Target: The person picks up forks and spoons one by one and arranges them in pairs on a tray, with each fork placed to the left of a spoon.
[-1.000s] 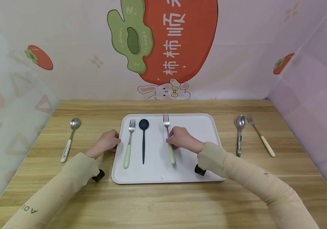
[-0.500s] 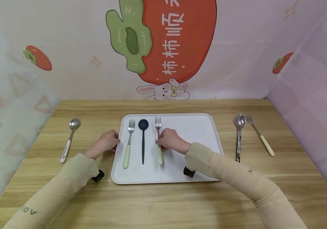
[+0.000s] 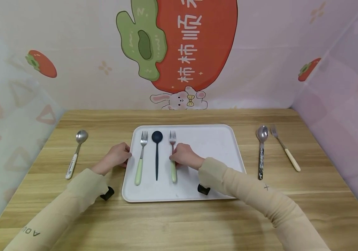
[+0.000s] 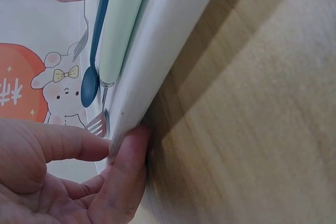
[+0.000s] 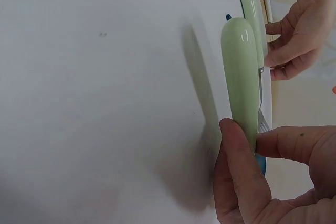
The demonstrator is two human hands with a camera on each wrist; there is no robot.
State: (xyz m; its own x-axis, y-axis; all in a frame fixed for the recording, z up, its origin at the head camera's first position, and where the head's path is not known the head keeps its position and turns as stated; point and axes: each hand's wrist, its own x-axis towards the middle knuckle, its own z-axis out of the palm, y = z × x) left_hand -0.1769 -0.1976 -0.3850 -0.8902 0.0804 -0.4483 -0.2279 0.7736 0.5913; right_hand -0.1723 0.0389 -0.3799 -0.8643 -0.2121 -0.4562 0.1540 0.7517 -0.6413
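Observation:
A white tray [image 3: 210, 136] lies on the wooden table. My left hand [image 3: 117, 156] pinches the tray's left rim between thumb and fingers, as the left wrist view shows up close. With thumb and fingertips my right hand [image 3: 186, 155] pinches a green-handled fork [image 3: 173, 170], tines pointing away from me, over the tray's middle. In the right wrist view a shadow falls beside the fork's green handle [image 5: 240, 66]. Left of it on the tray lie a dark spoon [image 3: 157, 153] and another green-handled fork [image 3: 139, 170], roughly parallel.
A spoon with a white patterned handle [image 3: 72, 164] lies on the table left of the tray. To the right are a spoon with a dark patterned handle [image 3: 261, 157] and a fork with a cream handle [image 3: 292, 159]. A printed backdrop [image 3: 103, 87] stands behind the table.
My right hand has carried the green-handled fork left, closer to the dark spoon, then slightly toward me, and the fork now lies straighter. My left hand stays at the tray's rim.

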